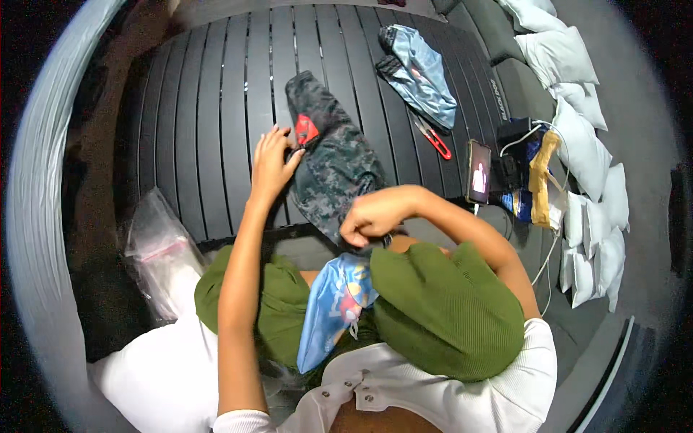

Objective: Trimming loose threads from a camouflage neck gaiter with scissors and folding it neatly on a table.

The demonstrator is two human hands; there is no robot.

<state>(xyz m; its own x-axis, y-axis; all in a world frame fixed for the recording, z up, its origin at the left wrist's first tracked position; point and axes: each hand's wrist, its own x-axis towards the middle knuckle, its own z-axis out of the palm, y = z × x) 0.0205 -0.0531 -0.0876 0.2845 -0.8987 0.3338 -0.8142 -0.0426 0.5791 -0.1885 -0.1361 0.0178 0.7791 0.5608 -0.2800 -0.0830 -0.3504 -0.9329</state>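
A dark camouflage cloth piece point(338, 155), shaped like a bag or sleeve with a red patch point(307, 128), lies slanted over the table's near edge. My left hand point(274, 160) rests at its left edge beside the patch, fingers stretched and thumb touching the fabric. At the cloth's near end my right hand point(377, 215) is closed, its curled fingers gripping the fabric; the fingertips are partly hidden. Across my lap lies a light blue printed cloth point(332, 310) with a white cord end. Red-handled thread snips point(437, 143) lie on the table to the right.
The black slatted table point(209, 130) holds a shiny blue cloth piece point(422, 76) with dark ends at the far right. A lit phone point(478, 172) stands upright by cables and a yellow-and-blue packet point(541, 173). White cushions point(559, 58) line the right; a clear plastic bag point(162, 249) sits left.
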